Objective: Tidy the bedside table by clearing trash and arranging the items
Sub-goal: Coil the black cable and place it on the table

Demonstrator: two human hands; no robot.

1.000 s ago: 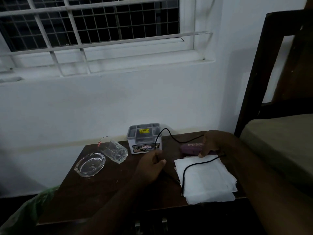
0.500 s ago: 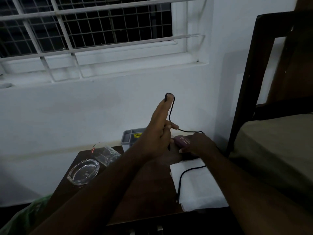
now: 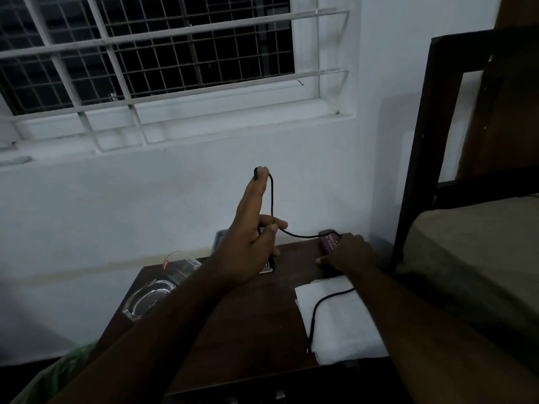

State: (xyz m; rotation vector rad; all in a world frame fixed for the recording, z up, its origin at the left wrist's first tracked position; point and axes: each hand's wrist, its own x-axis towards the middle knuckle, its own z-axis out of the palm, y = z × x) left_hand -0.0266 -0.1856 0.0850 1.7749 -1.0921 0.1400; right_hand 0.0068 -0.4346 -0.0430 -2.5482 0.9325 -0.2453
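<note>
My left hand (image 3: pixel 250 246) is raised above the dark wooden bedside table (image 3: pixel 250 325). A thin black cable (image 3: pixel 303 236) loops over its straight fingers and is pinched between thumb and a curled finger. The cable runs right to a maroon case (image 3: pixel 328 242) at the table's back right, where my right hand (image 3: pixel 350 253) rests, fingers curled over the case. Another stretch of the cable lies across a stack of white tissues (image 3: pixel 341 322). The grey organiser box (image 3: pixel 219 240) is mostly hidden behind my left hand.
A glass ashtray (image 3: pixel 148 298) and a clear plastic box (image 3: pixel 182 268) with a red tag sit at the table's left. A green plastic bag (image 3: pixel 67 363) lies on the floor at lower left. The bed and its dark headboard (image 3: pixel 420 158) stand close on the right. The white wall is behind.
My left hand rose from the tabletop with the cable looped over its fingers. My right hand stayed on the maroon case. The view drew closer to the table.
</note>
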